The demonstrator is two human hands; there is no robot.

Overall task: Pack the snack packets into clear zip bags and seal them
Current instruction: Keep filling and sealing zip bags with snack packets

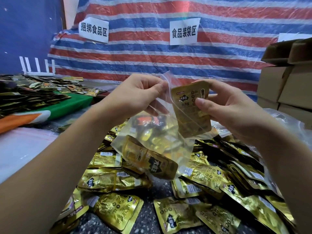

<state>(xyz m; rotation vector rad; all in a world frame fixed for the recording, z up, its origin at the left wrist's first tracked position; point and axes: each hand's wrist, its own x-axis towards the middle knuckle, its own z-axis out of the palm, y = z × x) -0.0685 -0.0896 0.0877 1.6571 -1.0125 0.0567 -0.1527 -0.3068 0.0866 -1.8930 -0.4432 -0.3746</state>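
A striped tarp (152, 53) with paper signs hangs behind a table (152, 188) heaped with gold snack packets (116, 211). The left hand (138, 92) pinches the mouth of a clear zip bag (157, 137) that already holds some packets, while the right hand (224, 105) has its grip closed on a gold packet (189, 112), partway into the opening. The filling step looks underway; next the packet likely needs pushing down and releasing before sealing.

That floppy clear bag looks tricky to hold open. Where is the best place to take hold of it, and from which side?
Best by its top rim, from above, probably. The clear zip bag hangs limp, one gold packet sagging in its bottom, so only the stiffer zip edge offers firm grip. The left hand pinches that rim at one corner, leaving the mouth open for the packet the right hand slides in.
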